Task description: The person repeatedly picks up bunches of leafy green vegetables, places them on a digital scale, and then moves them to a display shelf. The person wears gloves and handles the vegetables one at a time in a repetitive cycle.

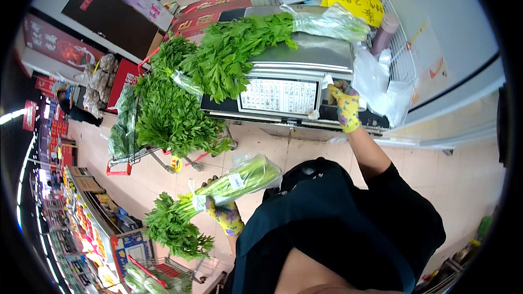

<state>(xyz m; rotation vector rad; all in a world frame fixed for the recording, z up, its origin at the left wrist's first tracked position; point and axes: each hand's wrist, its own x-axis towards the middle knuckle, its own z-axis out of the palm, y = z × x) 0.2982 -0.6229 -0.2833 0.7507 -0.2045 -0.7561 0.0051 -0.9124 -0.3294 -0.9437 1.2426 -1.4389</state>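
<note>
My left hand, in a yellow floral glove with dark fingers, grips a bunch of celery by its tied stalks. Clear plastic wraps the stalks and bears a white printed sticker; the leaves hang out at lower left. My right hand, gloved alike, is at the right end of a label-printing scale. A small white label is at its fingertips. On the scale's metal top lies another bagged celery bunch, its leaves spilling over the left part of the key panel.
A shopping cart heaped with leafy celery stands left of the scale. White plastic bags, a purple bottle and yellow price signs crowd the right side. Another cart is at lower left. A person stands far off.
</note>
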